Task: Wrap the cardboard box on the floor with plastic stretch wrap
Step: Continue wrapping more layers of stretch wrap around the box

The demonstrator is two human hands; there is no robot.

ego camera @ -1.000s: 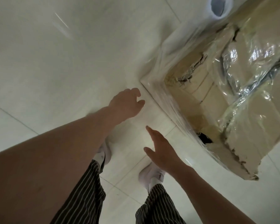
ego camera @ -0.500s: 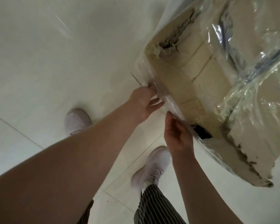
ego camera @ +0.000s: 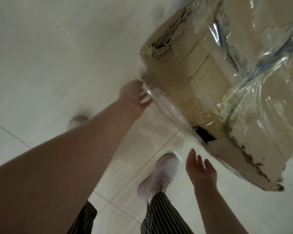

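Observation:
A worn brown cardboard box (ego camera: 205, 73) with torn edges fills the upper right of the head view, standing on the floor. Clear stretch wrap (ego camera: 167, 105) runs in a bunched band along its near top edge, and more crumpled film (ego camera: 260, 53) lies across its top. My left hand (ego camera: 134, 95) rests against the box's near side just below the corner, fingers touching the film there. My right hand (ego camera: 200, 168) hovers apart from the box below its edge, fingers spread and holding nothing. No roll of wrap is in view.
Pale tiled floor (ego camera: 49, 65) stretches to the left and below. My right shoe (ego camera: 161, 174) stands close to the box's near side, and my left shoe (ego camera: 76, 121) shows behind my left forearm. A dark hole (ego camera: 204, 134) gapes in the box's near edge.
My right hand has let go of the box's edge and drawn back down and to the right, now spread. My left hand stays at the wrapped edge by the corner.

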